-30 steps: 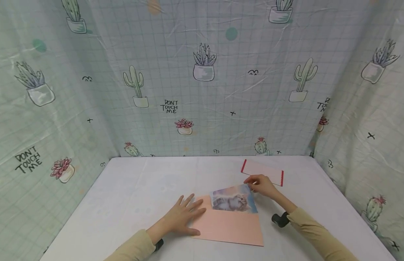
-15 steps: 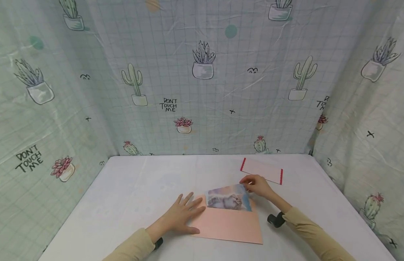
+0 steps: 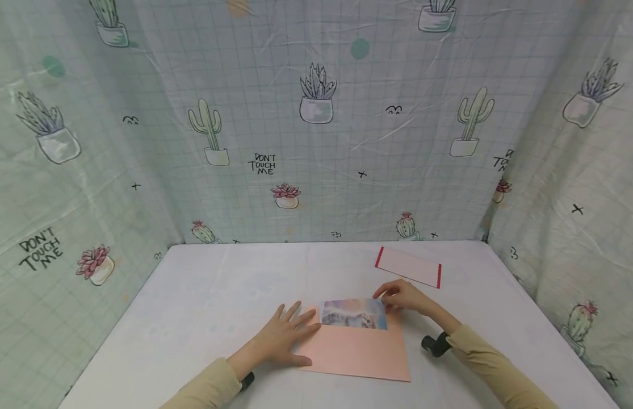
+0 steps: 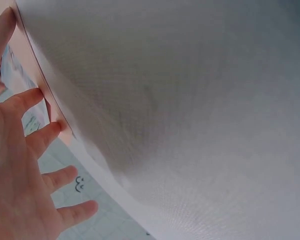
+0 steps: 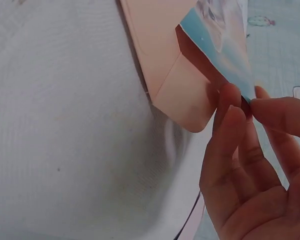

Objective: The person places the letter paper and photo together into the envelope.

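A peach envelope lies on the white table in the head view. A card with a fluffy kitten picture sits partly inside its opening, the lower part hidden. My left hand rests on the envelope's left side with its fingers spread; the left wrist view shows the thumb and fingertips at its edge. With thumb and fingers, my right hand pinches the card's upper right corner. In the right wrist view the envelope's open flap stands out below the card.
A pale pink sheet with red end strips lies behind the right hand. A cactus-print cloth encloses the back and sides of the white table. Dark wrist devices show beside the forearms.
The kitten card has shifted left and then down, deeper into the envelope, with my right hand moving along. My left hand stays in place on the envelope.
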Available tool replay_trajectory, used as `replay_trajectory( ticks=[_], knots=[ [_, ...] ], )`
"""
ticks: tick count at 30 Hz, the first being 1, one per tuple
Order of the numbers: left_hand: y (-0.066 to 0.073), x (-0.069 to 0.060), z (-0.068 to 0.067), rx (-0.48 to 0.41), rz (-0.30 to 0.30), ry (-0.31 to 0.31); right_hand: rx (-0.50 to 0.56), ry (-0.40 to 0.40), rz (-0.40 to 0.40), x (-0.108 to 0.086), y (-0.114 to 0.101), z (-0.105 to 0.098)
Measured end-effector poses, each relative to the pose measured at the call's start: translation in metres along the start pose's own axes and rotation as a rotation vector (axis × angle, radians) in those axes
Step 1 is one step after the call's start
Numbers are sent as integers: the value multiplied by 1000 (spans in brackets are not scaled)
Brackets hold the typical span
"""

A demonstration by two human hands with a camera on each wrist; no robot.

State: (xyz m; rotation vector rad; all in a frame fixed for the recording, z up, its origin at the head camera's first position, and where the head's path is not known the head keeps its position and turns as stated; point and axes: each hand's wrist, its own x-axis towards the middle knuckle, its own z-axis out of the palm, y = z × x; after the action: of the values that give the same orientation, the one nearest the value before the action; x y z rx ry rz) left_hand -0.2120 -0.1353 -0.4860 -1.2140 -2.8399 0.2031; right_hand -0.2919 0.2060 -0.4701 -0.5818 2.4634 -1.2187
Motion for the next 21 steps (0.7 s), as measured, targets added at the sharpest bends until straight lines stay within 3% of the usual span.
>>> replay_trajectory(
  ticks=[7,12,21],
  knots=[
    [1,-1,-1,-21,1,-5,13,-53,0,-3,1,-2],
    [1,-1,-2,5,-4,-11,-20,-93,-35,-4,2,0],
    [0,0,-1,37,-17,-17,-52,-144,-29,-6,0,3]
  ],
)
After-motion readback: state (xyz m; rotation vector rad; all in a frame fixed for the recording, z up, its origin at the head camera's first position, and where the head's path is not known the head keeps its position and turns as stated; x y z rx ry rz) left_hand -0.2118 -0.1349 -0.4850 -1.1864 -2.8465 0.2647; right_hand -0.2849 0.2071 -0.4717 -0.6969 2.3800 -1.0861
